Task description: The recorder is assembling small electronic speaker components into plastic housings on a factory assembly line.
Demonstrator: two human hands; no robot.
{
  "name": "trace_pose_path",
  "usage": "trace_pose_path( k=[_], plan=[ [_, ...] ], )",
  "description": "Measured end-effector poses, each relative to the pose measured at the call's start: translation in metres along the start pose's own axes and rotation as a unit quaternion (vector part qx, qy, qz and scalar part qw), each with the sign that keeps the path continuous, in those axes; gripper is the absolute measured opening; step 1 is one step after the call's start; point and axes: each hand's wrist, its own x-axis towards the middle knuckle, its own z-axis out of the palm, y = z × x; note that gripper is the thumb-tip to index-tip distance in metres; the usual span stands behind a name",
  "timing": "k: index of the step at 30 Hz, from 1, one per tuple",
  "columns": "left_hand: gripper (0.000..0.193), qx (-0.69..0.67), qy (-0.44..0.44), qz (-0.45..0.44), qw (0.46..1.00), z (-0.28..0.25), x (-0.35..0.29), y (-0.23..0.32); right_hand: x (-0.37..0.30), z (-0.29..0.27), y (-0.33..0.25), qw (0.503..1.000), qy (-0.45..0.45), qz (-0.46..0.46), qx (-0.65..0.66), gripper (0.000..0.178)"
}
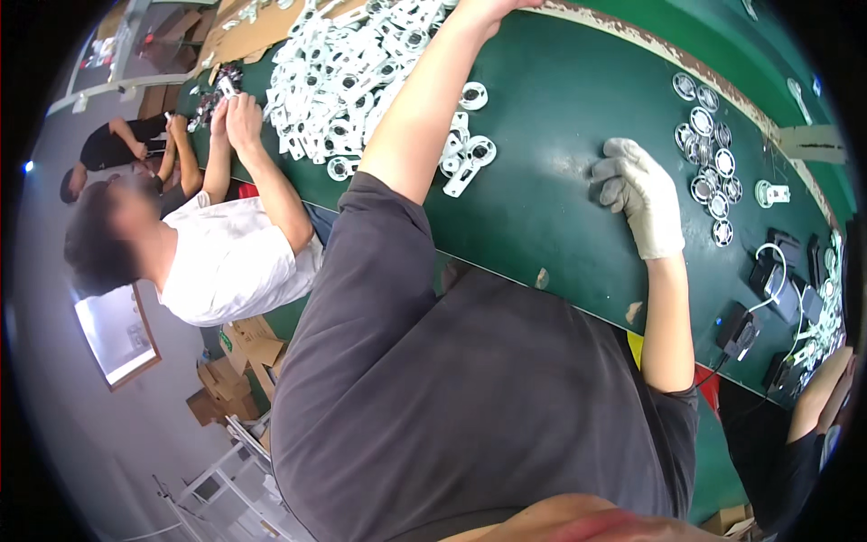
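Note:
My left arm reaches far across the green table, and my left hand (493,11) is mostly cut off by the upper edge, so its fingers cannot be made out. Under and beside that forearm lies a big heap of white plastic parts (339,77), each with a round head and a flat stem. A few loose white parts (471,165) lie just right of the forearm. My right hand (637,185), in a white glove with grey fingertips, rests above the table with fingers loosely bent and apart; nothing shows in it. Nearest to it is a cluster of round black-and-silver discs (703,140).
One white part (772,193) sits right of the discs. Black boxes with cables (741,330) stand at the table's right side. A co-worker in a white shirt (239,257) handles a small part at the left; another person's arm (817,397) shows at the lower right.

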Motion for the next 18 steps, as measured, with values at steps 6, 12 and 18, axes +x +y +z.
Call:
trace_pose_path(
  k=[6, 12, 18],
  plan=[
    [0.040, 0.732, 0.133, 0.097, 0.661, -0.080, -0.069, 0.039, -0.004, 0.006, -0.008, 1.000, 0.012, 0.011, -0.013, 0.034],
    [0.042, 0.759, 0.104, 0.114, 0.632, -0.107, -0.090, 0.018, -0.005, 0.005, -0.007, 1.000, 0.008, -0.009, -0.017, 0.034],
    [0.030, 0.533, -0.081, 0.281, 0.794, -0.026, -0.125, 0.039, -0.002, 0.007, 0.002, 0.786, 0.203, -0.385, -0.439, 0.051]
  ],
)
